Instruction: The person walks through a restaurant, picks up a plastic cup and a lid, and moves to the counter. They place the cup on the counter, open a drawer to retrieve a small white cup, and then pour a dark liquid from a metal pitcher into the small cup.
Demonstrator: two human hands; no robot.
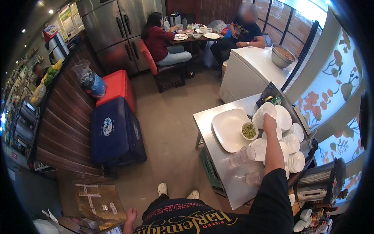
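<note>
My right hand (269,123) reaches over a steel table (214,166) to a tall stack of white bowls (259,114). Its fingers meet the rim of the top bowl; the hand hides whether they grip it. Just left of the stack, a small white bowl of chopped green food (249,131) sits on the edge of a large white square plate (229,128). Close to my forearm stand two clear plastic cups (243,155) and a white plate (259,149). My left hand (132,215) hangs low by my side, fingers curled, with nothing visible in it.
More stacked white bowls (295,162) fill the table's right side, beside a large cooker-like appliance (318,181). Beyond stands a white chest freezer (244,76) carrying a metal bowl (282,55). Two people sit at a dining table (190,39). Blue (117,131) and red (119,84) coolers stand left.
</note>
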